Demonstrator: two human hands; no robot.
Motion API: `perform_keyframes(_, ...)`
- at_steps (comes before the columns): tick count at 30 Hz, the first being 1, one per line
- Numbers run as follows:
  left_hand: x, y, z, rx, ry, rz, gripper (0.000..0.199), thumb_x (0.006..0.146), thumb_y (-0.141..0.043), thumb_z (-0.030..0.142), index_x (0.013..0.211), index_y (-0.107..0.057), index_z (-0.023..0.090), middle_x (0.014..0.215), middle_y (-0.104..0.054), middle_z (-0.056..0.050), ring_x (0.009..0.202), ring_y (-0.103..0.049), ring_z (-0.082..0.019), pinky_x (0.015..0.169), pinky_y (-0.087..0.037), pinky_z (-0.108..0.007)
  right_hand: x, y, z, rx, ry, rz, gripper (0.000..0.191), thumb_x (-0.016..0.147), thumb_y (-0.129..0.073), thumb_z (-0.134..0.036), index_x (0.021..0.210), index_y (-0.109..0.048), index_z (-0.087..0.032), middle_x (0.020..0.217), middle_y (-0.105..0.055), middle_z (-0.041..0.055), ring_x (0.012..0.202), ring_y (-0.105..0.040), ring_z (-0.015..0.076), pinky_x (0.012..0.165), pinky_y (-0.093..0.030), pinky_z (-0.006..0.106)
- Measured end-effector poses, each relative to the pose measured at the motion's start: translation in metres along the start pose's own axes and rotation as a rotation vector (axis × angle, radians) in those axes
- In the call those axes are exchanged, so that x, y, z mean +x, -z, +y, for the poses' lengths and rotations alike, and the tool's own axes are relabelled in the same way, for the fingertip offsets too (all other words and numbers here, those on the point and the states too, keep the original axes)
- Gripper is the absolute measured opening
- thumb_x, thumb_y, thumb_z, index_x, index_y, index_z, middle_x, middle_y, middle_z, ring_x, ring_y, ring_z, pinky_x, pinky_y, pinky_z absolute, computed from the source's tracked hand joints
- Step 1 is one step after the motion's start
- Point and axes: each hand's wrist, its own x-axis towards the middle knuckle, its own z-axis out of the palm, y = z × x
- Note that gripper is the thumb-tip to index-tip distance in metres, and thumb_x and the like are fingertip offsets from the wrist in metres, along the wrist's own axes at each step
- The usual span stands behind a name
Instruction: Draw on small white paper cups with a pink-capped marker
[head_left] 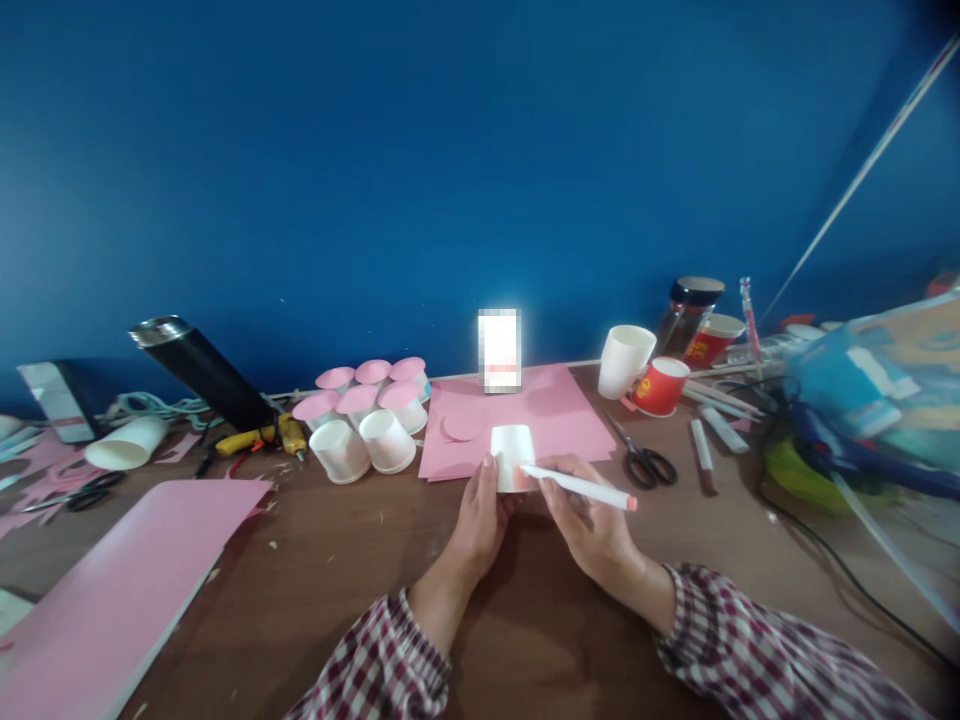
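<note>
My left hand (487, 510) is closed around a small white paper cup (512, 447), holding it just in front of the pink paper. A pinkish patch shows on the cup's lower right side. In my right hand (589, 525) is a white marker (581, 485) with a pink-orange end, its other end against the cup. Behind the cup lie pink sheets (555, 410), with a cut pink paper circle (463, 427) on them. To the left stand several white cups topped with pink discs (373, 372), and two plain white cups (388, 441) in front of them.
Scissors (649, 466), a white cup (626, 360), a red paper cup (661, 387) and pens (703, 455) lie right. Left are a black flask (206, 370), a yellow glue gun (259, 438), a tipped cup (127, 443) and a pink sheet (142, 590). A blue wall (480, 150) rises behind.
</note>
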Motion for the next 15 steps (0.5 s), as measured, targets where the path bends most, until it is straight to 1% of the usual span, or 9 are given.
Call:
perform_keyframes(5, 0.0004, 0.0032, -0.0026, 0.052, 0.009, -0.005, 0.035, 0.087, -0.048, 0.046, 0.087, -0.064, 0.015, 0.087, -0.065, -0.01, 0.077, -0.057, -0.02, 0.073, -0.045, -0.033, -0.0007, 0.0001, -0.0003, -0.003, -0.014, -0.001, 0.014, 0.09, -0.052, -0.025, 0.102, -0.06, -0.022, 0.095, -0.064, 0.006, 0.087, -0.063, 0.0194, 0.077, -0.052, 0.032)
perform_keyframes(10, -0.0002, 0.0025, -0.0021, 0.03, -0.001, -0.023, 0.034, 0.087, -0.05, 0.046, 0.09, -0.065, 0.015, 0.09, -0.067, -0.009, 0.081, -0.059, -0.02, 0.077, -0.046, -0.033, -0.0002, -0.0004, -0.0007, -0.011, 0.004, 0.01, 0.013, 0.09, -0.053, -0.024, 0.101, -0.06, -0.022, 0.093, -0.064, 0.0057, 0.086, -0.062, 0.0193, 0.075, -0.052, 0.031)
perform_keyframes(15, -0.0007, 0.0007, -0.0006, 0.024, 0.001, -0.016, 0.033, 0.086, -0.051, 0.046, 0.086, -0.065, 0.016, 0.085, -0.066, -0.009, 0.076, -0.058, -0.019, 0.074, -0.046, -0.033, -0.0003, 0.0004, -0.0011, -0.031, -0.012, -0.009, 0.013, 0.09, -0.052, -0.023, 0.101, -0.059, -0.021, 0.094, -0.063, 0.0055, 0.085, -0.062, 0.0185, 0.074, -0.051, 0.03)
